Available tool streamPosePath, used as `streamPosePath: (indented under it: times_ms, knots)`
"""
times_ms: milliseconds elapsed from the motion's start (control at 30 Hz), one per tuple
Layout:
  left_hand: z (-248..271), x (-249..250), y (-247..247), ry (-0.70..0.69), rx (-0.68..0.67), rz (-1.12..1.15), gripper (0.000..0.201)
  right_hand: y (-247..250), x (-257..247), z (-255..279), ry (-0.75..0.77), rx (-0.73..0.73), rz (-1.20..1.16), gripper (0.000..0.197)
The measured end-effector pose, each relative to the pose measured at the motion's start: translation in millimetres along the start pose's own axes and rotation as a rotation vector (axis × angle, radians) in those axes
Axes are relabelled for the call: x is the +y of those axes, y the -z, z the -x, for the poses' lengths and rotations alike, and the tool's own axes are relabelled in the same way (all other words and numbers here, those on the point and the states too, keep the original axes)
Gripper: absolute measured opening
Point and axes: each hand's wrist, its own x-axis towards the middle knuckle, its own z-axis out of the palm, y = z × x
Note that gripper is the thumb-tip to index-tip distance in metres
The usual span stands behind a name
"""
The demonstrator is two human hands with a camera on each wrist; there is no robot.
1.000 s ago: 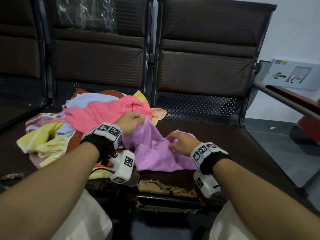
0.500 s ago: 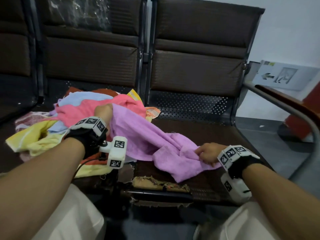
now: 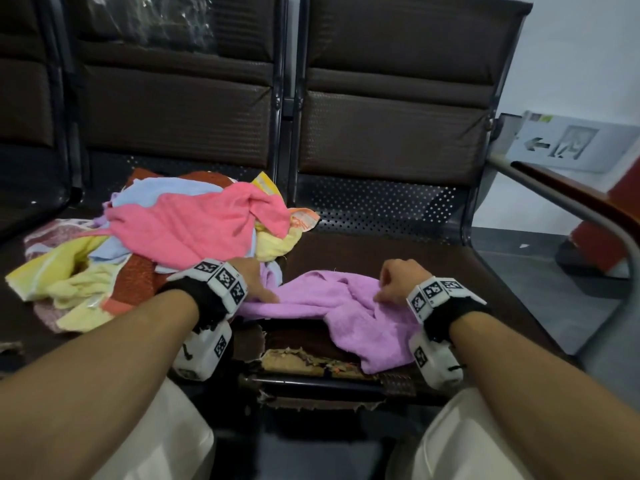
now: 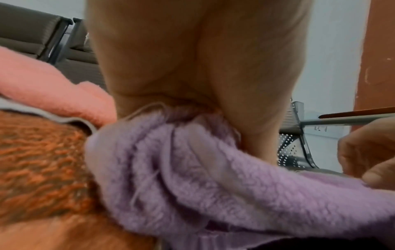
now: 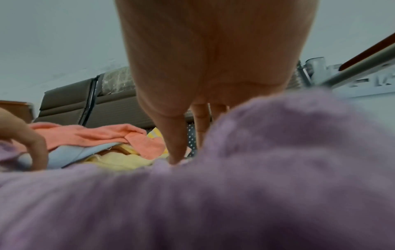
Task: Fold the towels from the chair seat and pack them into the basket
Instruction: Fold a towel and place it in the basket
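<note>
Your left hand (image 3: 254, 278) and right hand (image 3: 398, 280) both pinch the purple towel (image 3: 346, 306) — spread it flat before folding.

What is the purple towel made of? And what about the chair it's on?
The purple towel looks like soft, fluffy terry cloth or fleece: the left wrist view shows a fuzzy, loopy pile. The chair seat looks like dark brown leather or fake leather, with the torn front edge showing padding. Its perforated back panel looks like metal.

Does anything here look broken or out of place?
Yes: the dark brown chair seat is torn along its front edge, with padding showing beneath the crumpled lilac towel.
</note>
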Motion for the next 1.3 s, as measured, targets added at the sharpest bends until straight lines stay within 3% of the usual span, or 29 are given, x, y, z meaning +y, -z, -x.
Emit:
streamPosePath:
  times_ms: [67,100,133,167,233,267,333,367,400,467,500,533,600,700,833,967,1100,1200,1300]
  knots:
    - [-3.1,-0.9,-3.7,0.041,-0.007,-0.022,0.05,-6.6,-7.1,-9.6,0.019,-0.032,0.027,0.031]
    - [2.3,-5.1,-5.4,0.026,-0.006,-0.006,0.057,-9.2,-9.2,-12.4,0.032,-0.055,0.068,0.031]
    - [2.6,0.4,-0.5,0.039,-0.039,-0.007,0.077,-11.3,-10.8,-14.9,0.05,-0.069,0.111,0.028]
    - [-1.5,0.7,-2.7,-0.039,-0.05,0.01,0.085,-12.0,-12.3,-16.2,0.07,-0.07,0.139,0.021]
    - [-5.7,4.8,-4.6,-0.357,-0.16,-0.068,0.069,-9.8,-14.6,-17.1,0.091,-0.04,0.14,0.013]
    - [-14.8,5.3,-3.8,-0.498,-0.329,-0.029,0.053,-7.0,-15.2,-17.2,0.102,-0.018,0.114,0.013]
    - [-8.6,1.9,14.1,-0.276,-0.029,0.074,0.029,0.9,-15.0,-18.0,0.137,0.063,-0.01,0.02]
    - [-12.4,-5.7,20.8,-0.101,0.2,0.185,0.023,6.0,-13.9,-18.6,0.15,0.14,-0.108,0.023]
    - [-14.0,-11.6,27.3,-0.016,0.357,0.219,0.022,11.0,-11.9,-18.3,0.148,0.237,-0.217,0.024]
    - [-20.2,-14.8,24.6,-0.015,0.55,0.336,0.018,17.6,-6.5,-14.2,0.133,0.403,-0.406,0.018]
    - [-18.0,-13.4,24.4,-0.044,0.579,0.394,0.011,18.2,-3.6,-12.3,0.143,0.407,-0.456,0.012]
    - [-16.5,-8.7,23.4,-0.076,0.554,0.43,0.007,17.2,-0.5,-9.5,0.17,0.334,-0.447,0.007]
    - [-17.5,-3.8,18.5,-0.101,0.472,0.461,0.022,11.8,3.0,-2.8,0.227,0.063,-0.261,0.018]
    - [-9.5,0.4,19.6,-0.127,0.403,0.444,0.009,1.2,5.4,2.6,0.262,-0.163,0.025,0.032]
    - [-3.1,-1.5,23.3,-0.168,0.272,0.395,0.011,-5.1,-1.4,3.5,0.304,-0.188,0.105,0.041]
    - [3.3,-7.1,22.4,-0.141,0.229,0.22,0.03,-6.2,-17.2,1.2,0.412,-0.091,0.207,0.051]
    - [6.1,-13.6,23.3,-0.124,0.271,0.075,0.032,-9.3,-34.0,0.0,0.515,-0.114,0.275,0.042]
    - [5.1,-16.7,31.0,-0.148,0.291,0.016,0.029,-15.1,-40.5,-2.6,0.468,-0.21,0.375,0.035]
    - [5.0,-19.3,35.2,-0.146,0.349,0.057,0.015,-13.1,-42.3,-3.6,0.418,-0.204,0.408,0.031]
